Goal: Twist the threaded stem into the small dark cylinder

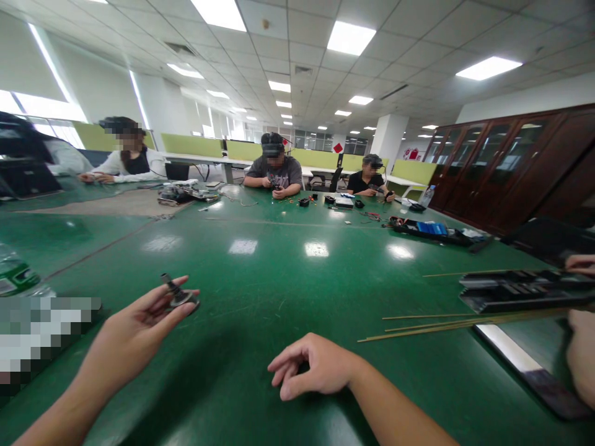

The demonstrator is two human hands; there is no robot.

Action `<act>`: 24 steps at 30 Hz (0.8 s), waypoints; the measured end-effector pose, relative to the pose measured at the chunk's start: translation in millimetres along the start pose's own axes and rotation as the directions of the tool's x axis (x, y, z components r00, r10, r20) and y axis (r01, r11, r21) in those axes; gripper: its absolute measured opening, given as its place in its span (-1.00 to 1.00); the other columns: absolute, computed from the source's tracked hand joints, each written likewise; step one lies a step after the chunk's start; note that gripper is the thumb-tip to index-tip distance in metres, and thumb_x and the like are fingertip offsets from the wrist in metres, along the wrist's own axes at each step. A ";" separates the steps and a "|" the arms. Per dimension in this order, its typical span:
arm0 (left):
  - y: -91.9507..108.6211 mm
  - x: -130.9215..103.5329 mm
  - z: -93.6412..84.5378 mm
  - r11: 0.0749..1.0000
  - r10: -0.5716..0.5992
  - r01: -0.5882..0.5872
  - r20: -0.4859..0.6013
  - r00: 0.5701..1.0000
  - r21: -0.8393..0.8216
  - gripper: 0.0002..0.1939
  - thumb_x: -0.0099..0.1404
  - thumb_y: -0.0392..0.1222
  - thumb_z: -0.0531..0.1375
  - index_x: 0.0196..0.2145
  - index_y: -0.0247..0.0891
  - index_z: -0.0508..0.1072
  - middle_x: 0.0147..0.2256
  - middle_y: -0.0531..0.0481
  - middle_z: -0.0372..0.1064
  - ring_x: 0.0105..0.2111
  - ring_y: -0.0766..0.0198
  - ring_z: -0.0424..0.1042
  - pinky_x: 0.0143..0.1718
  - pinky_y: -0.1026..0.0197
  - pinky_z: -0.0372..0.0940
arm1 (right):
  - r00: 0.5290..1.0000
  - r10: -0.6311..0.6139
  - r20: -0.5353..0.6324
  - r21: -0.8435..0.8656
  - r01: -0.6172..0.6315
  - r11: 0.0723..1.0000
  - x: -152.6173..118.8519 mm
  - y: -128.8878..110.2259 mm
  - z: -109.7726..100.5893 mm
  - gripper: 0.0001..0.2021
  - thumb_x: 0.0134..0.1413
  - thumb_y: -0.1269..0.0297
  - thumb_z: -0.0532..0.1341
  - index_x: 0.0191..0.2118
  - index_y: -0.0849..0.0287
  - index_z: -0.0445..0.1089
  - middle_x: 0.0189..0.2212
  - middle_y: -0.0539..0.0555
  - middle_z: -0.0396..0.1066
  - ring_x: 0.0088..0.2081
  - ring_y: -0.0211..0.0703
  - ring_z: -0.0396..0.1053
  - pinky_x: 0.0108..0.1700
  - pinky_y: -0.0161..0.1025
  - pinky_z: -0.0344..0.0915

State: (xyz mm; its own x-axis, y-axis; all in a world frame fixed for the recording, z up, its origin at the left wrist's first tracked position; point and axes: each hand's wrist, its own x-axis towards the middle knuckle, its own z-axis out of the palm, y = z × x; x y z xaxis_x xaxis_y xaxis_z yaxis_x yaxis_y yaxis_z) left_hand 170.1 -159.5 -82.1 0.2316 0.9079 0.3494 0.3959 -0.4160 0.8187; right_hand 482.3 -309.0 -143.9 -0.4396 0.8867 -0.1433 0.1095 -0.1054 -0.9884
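Observation:
My left hand (pixel 147 319) is closed on a small dark metal part with a round, wide base and a narrow stem (pixel 173 286). Thumb and fingers pinch it by the base, and the stem points up and to the left, above the green tabletop (pixel 260 272). Low over the table at the lower middle is my right hand (pixel 316 367). Its fingers are loosely curled, with a gap between thumb and forefinger, and nothing shows in them.
Thin brass-coloured rods (pixel 418 326) and black metal profiles (pixel 511 290) lie at right, beside another person's hands (pixel 581 347). A plastic bottle (pixel 21 275) stands at left. Several people sit across the table, near a toolbox (pixel 427 229) and small black parts (pixel 304 202).

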 end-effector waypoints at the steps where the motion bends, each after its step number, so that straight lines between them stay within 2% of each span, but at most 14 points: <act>1: 6.2 6.0 14.2 0.993 -0.016 0.030 0.121 0.993 -0.113 -0.28 0.20 0.11 0.33 0.21 -0.25 0.29 -0.04 -0.01 0.55 -0.01 0.08 0.51 0.13 -0.07 0.30 | 1.000 -0.001 -0.006 0.000 0.001 1.000 0.1 0.0 -0.4 -0.36 -0.24 0.11 0.53 0.04 0.17 0.51 -0.12 0.18 0.56 -0.15 -0.09 0.53 -0.02 -0.17 0.39; 2: 13.1 9.8 28.4 0.978 -0.013 0.051 0.188 0.982 -0.202 -0.29 0.22 0.08 0.31 0.23 -0.27 0.26 0.01 -0.07 0.52 0.02 0.07 0.49 0.15 -0.07 0.29 | 1.000 -0.002 -0.020 -0.005 0.002 1.000 0.5 0.2 -1.0 -0.38 -0.22 0.11 0.52 0.04 0.18 0.51 -0.13 0.18 0.56 -0.16 -0.10 0.53 -0.03 -0.18 0.39; 4: 27.0 11.0 54.4 0.960 0.015 0.062 0.272 0.962 -0.273 -0.36 0.19 0.04 0.34 0.15 -0.30 0.36 0.02 -0.16 0.50 0.01 0.04 0.50 0.14 -0.05 0.32 | 0.997 -0.009 -0.082 -0.028 0.007 1.000 1.8 1.3 -3.3 -0.43 -0.17 0.11 0.50 0.02 0.20 0.51 -0.17 0.17 0.57 -0.20 -0.12 0.53 -0.07 -0.20 0.39; 7: 39.3 1.6 83.1 0.979 0.069 0.004 0.347 0.935 -0.205 -0.52 0.18 0.00 0.35 0.03 -0.21 0.49 -0.02 -0.11 0.53 -0.06 0.05 0.55 0.09 -0.02 0.39 | 0.973 -0.021 -0.230 -0.075 0.004 0.997 5.1 5.1 -8.2 -0.56 -0.06 0.17 0.45 -0.04 0.23 0.52 -0.27 0.13 0.57 -0.29 -0.17 0.50 -0.19 -0.25 0.39; 9: 38.6 -7.0 95.0 0.987 0.125 -0.078 0.362 0.924 -0.143 -0.58 0.23 -0.01 0.31 0.02 -0.14 0.52 -0.04 -0.08 0.54 -0.09 0.04 0.56 0.00 0.01 0.45 | 0.936 -0.051 -0.348 -0.151 -0.003 0.989 7.5 7.8 -11.0 -0.69 0.02 0.23 0.38 -0.11 0.24 0.54 -0.34 0.10 0.55 -0.34 -0.19 0.47 -0.26 -0.28 0.37; 11: 30.9 -14.1 102.6 0.975 0.224 -0.208 0.373 0.900 -0.082 -0.62 0.26 -0.03 0.28 0.02 -0.12 0.52 -0.05 -0.09 0.54 -0.11 0.05 0.55 -0.09 0.06 0.48 | 0.888 -0.119 -0.445 -0.274 -0.009 0.962 9.4 8.9 -11.9 -0.80 0.07 0.30 0.31 -0.16 0.22 0.55 -0.38 0.08 0.53 -0.37 -0.20 0.44 -0.30 -0.29 0.34; 14: 11.8 -20.0 109.3 0.905 0.395 -0.426 0.402 0.826 -0.014 -0.65 0.28 -0.11 0.26 0.03 -0.12 0.50 -0.08 -0.10 0.53 -0.10 0.10 0.52 -0.06 0.11 0.44 | 0.834 -0.237 -0.498 -0.451 -0.016 0.893 10.8 5.8 -8.7 -0.83 0.08 0.37 0.27 -0.17 0.16 0.53 -0.36 0.05 0.52 -0.36 -0.19 0.41 -0.28 -0.26 0.31; 16: -0.1 -21.4 112.1 0.874 0.443 -0.486 0.402 0.801 0.006 -0.61 0.27 -0.16 0.27 0.07 -0.12 0.45 -0.11 -0.08 0.51 -0.12 0.14 0.51 -0.05 0.13 0.42 | 0.804 -0.302 -0.512 -0.529 -0.018 0.848 10.8 1.1 -4.2 -0.77 0.02 0.40 0.31 -0.15 0.13 0.50 -0.31 0.03 0.51 -0.32 -0.17 0.41 -0.23 -0.24 0.31; 19: -9.5 -22.1 114.9 0.866 0.459 -0.500 0.412 0.787 -0.008 -0.64 0.27 -0.22 0.26 0.04 -0.13 0.43 -0.14 -0.05 0.49 -0.16 0.19 0.49 -0.10 0.17 0.41 | 0.751 -0.389 -0.533 -0.608 -0.021 0.794 9.9 -6.7 2.9 -0.56 -0.04 0.43 0.34 0.02 0.07 0.40 -0.16 0.04 0.46 -0.15 -0.11 0.39 -0.06 -0.18 0.28; 22: -10.4 -22.3 117.2 0.837 0.506 -0.545 0.444 0.739 -0.047 -0.75 0.30 -0.27 0.23 -0.05 -0.14 0.46 -0.16 -0.04 0.47 -0.14 0.20 0.46 -0.09 0.16 0.38 | 0.767 -0.409 -0.494 -0.650 -0.014 0.760 9.4 -11.7 7.3 -0.50 -0.10 0.40 0.40 0.02 0.05 0.38 -0.14 0.03 0.43 -0.12 -0.10 0.36 -0.03 -0.18 0.27; 24: -10.6 -22.7 119.0 0.820 0.533 -0.569 0.447 0.718 -0.064 -0.73 0.31 -0.28 0.23 -0.03 -0.12 0.46 -0.12 -0.04 0.47 -0.12 0.21 0.46 -0.06 0.17 0.38 | 0.788 -0.402 -0.466 -0.665 -0.012 0.747 9.9 -12.6 8.5 -0.54 -0.11 0.37 0.43 -0.03 0.05 0.38 -0.16 0.01 0.43 -0.12 -0.10 0.36 -0.04 -0.18 0.27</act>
State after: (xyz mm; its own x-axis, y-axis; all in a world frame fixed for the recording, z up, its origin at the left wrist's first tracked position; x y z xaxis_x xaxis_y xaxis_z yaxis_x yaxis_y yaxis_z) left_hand 266.3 -181.8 -152.9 0.7749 0.4070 0.4836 0.1359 -0.8545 0.5014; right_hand 469.0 -302.7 -133.3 0.0252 0.9510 0.3082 0.6799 0.2097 -0.7027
